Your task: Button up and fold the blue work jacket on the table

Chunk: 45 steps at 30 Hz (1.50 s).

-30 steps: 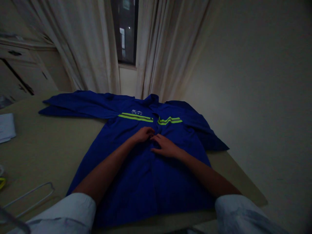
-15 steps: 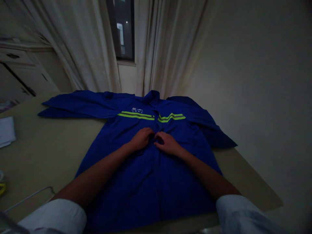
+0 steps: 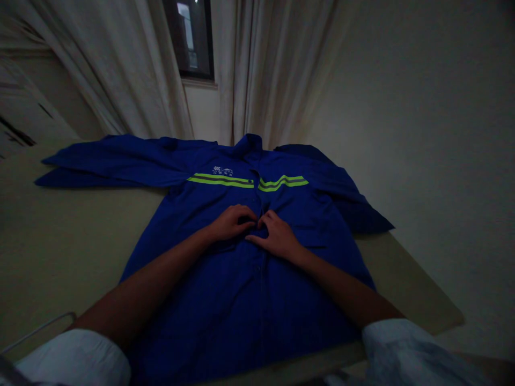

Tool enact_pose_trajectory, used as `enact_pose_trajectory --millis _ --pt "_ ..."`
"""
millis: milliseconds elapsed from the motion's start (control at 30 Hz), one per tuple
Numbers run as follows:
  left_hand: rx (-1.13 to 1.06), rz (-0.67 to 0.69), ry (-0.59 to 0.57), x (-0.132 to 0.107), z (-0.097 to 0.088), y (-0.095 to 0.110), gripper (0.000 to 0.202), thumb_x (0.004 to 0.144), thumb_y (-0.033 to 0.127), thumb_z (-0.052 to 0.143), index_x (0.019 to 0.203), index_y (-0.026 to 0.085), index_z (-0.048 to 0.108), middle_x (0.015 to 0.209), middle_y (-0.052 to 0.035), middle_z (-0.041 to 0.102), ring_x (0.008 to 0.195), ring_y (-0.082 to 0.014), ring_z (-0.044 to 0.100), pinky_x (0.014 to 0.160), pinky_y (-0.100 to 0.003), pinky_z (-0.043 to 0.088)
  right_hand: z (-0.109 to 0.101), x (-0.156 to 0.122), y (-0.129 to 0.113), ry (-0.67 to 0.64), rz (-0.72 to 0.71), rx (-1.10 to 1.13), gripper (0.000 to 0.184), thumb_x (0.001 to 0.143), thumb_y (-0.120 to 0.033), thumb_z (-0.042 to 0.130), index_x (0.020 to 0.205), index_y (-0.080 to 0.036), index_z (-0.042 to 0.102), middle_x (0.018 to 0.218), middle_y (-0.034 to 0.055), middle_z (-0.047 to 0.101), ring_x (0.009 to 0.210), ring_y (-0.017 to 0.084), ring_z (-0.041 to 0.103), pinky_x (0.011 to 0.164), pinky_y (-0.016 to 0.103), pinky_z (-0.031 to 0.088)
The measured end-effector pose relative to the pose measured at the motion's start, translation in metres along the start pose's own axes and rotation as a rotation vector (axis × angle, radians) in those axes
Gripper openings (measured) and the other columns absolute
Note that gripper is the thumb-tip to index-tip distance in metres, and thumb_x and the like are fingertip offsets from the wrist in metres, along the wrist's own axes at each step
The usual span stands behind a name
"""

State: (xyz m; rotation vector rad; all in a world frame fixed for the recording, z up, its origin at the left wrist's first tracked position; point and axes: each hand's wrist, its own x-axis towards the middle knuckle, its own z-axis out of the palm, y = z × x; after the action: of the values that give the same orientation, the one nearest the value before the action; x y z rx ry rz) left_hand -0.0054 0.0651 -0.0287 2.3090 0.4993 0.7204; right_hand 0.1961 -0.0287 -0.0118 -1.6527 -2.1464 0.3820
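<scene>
A blue long-sleeved work jacket lies spread face up on the table, its sleeves out to both sides. Reflective yellow-green stripes cross its chest on both sides of the front opening. My left hand rests on the chest with curled fingers pinching the front placket. My right hand is bent over the same edge from the other side, and its fingertips meet the cloth close to my left hand. The fingertips are partly hidden, so any button there does not show.
The beige table ends at a corner at lower right. A thin wire hanger lies at lower left. Behind the jacket hang pale curtains beside a dark window. White sleeves cover my forearms.
The view has tilted upward, so the jacket sits higher in the picture. My hands have stayed at the placket, with my right fingers shifting slightly. The papers at left have left the view.
</scene>
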Motion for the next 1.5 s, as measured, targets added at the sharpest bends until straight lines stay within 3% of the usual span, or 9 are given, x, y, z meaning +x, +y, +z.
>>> enact_pose_trajectory --millis 67,267,467,600,733,900,1100,1300,1500 --pt "-0.004 -0.027 0.016 0.001 0.001 0.001 0.018 0.099 0.031 0.06 0.1 0.02 0.074 0.104 -0.0064 0.076 0.101 -0.0205 0.068 0.095 -0.035 0.047 0.003 -0.001 -0.005 -0.001 0.029 -0.046 0.036 0.086 -0.051 0.081 0.096 -0.021 0.064 0.106 0.0055 0.059 0.093 0.022 0.063 0.082 0.034 0.051" --pt "0.201 -0.094 0.05 0.002 0.005 0.005 0.023 0.096 0.036 0.061 0.087 0.018 0.074 0.101 -0.0089 0.07 0.096 -0.0229 0.062 0.091 -0.038 0.046 0.009 0.0 -0.007 0.027 0.019 -0.034 0.021 0.088 -0.034 0.077 0.097 -0.021 0.064 0.106 0.0047 0.06 0.093 0.021 0.064 0.081 0.033 0.051" --pt "0.136 -0.091 0.019 0.0 0.003 0.003 0.021 0.101 0.032 0.051 0.099 0.02 0.068 0.095 -0.0044 0.071 0.088 -0.0193 0.062 0.085 -0.034 0.046 0.005 0.002 0.006 0.1 -0.112 0.191 0.006 0.097 -0.027 0.068 0.1 -0.022 0.067 0.106 0.0041 0.061 0.097 0.018 0.064 0.089 0.032 0.051" --pt "0.035 -0.089 0.045 -0.002 0.002 0.007 0.023 0.103 0.034 0.048 0.098 0.019 0.065 0.091 -0.0028 0.069 0.082 -0.0168 0.061 0.079 -0.03 0.046 0.002 0.005 0.014 0.126 -0.181 0.222 0.007 0.094 -0.022 0.072 0.1 -0.022 0.069 0.104 0.0038 0.061 0.097 0.018 0.063 0.09 0.032 0.051" --pt "-0.013 -0.115 0.04 -0.003 0.003 0.009 0.024 0.103 0.035 0.049 0.099 0.018 0.065 0.087 -0.0019 0.067 0.076 -0.0149 0.059 0.071 -0.027 0.044 0.005 0.003 0.015 0.138 -0.197 0.114 0.012 0.092 -0.025 0.075 0.102 -0.022 0.07 0.108 0.0057 0.061 0.1 0.02 0.064 0.089 0.033 0.052" --pt "-0.018 -0.093 0.045 -0.003 0.002 0.014 0.024 0.102 0.034 0.048 0.099 0.018 0.065 0.089 -0.0027 0.068 0.079 -0.0152 0.06 0.074 -0.027 0.046 0.009 -0.002 0.007 0.166 -0.2 -0.122 0.011 0.098 -0.027 0.065 0.107 -0.022 0.071 0.112 0.0092 0.063 0.097 0.022 0.065 0.086 0.034 0.053" --pt "-0.031 -0.104 0.075 -0.001 0.001 0.017 0.018 0.094 0.035 0.059 0.096 0.018 0.065 0.088 -0.0026 0.066 0.077 -0.0156 0.059 0.07 -0.027 0.046 0.007 -0.002 0.0 0.179 -0.193 -0.36 0.017 0.103 -0.032 0.057 0.102 -0.023 0.072 0.102 0.0102 0.068 0.085 0.021 0.065 0.077 0.032 0.049" --pt "0.038 -0.251 0.102 0.001 0.006 0.012 0.021 0.094 0.034 0.058 0.089 0.017 0.07 0.078 -0.0018 0.066 0.072 -0.0161 0.059 0.065 -0.028 0.042 0.012 -0.002 0.003 0.116 -0.153 -0.407 0.027 0.106 -0.035 0.051 0.1 -0.02 0.073 0.09 0.0095 0.073 0.074 0.02 0.066 0.067 0.031 0.042" --pt "0.069 -0.224 0.069 0.001 0.005 0.009 0.023 0.095 0.035 0.058 0.085 0.018 0.069 0.078 -0.0015 0.065 0.071 -0.0156 0.058 0.065 -0.028 0.042 0.015 0.0 0.008 0.144 -0.207 -0.32 0.026 0.108 -0.03 0.05 0.104 -0.021 0.074 0.092 0.0082 0.074 0.077 0.02 0.068 0.07 0.03 0.045"
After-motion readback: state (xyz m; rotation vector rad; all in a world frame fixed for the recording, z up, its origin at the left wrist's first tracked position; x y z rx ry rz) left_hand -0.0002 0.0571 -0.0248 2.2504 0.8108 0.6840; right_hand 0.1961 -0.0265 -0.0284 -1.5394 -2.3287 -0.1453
